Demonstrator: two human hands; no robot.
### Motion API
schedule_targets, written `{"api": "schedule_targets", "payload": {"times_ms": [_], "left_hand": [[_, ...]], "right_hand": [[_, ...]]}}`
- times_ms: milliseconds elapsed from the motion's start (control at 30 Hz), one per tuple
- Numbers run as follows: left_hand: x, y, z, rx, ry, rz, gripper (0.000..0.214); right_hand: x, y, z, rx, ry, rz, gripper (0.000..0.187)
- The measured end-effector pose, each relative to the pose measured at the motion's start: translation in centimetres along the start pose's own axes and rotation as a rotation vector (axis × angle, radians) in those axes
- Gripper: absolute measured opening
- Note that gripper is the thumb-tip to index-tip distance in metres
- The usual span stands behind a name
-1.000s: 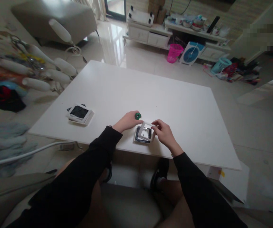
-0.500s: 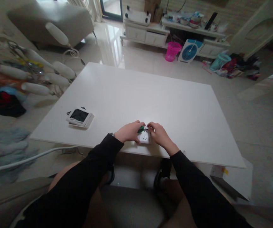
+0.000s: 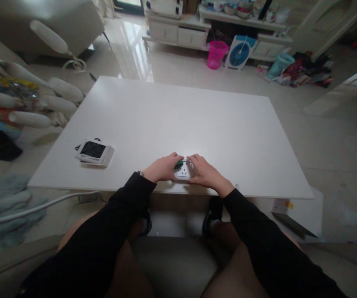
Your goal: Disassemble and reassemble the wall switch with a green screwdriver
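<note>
Sitting near the six-o'clock edge of the surface, the white socket is pinched from three o'clock by the right grip and from nine by the left grip, presumably for steadiness, an indistinct green item being clasped in the latter.

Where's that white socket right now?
In the head view, the white socket is just below the picture's centre, near the table's close edge, between the left hand and the right hand.
</note>
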State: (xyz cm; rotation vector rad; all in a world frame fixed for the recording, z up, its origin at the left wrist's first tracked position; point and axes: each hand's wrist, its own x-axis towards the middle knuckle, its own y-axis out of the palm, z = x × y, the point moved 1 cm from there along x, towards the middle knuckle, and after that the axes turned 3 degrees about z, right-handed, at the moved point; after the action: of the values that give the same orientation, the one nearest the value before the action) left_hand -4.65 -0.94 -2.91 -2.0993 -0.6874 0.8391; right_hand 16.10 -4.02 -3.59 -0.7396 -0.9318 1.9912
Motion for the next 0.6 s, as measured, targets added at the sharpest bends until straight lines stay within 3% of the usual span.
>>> {"api": "schedule_targets", "payload": {"times_ms": [200,600], "left_hand": [[0.3,0.3,0.1,0.041,-0.052,0.003,0.085],[1.1,0.0,0.4,0.105,-0.022,-0.019,0.071]], "right_hand": [[-0.1,0.1,0.4,-0.099,0.058,0.069,0.067],[0.8,-0.6,-0.2,-0.127,0.083,0.083,0.057]]}}
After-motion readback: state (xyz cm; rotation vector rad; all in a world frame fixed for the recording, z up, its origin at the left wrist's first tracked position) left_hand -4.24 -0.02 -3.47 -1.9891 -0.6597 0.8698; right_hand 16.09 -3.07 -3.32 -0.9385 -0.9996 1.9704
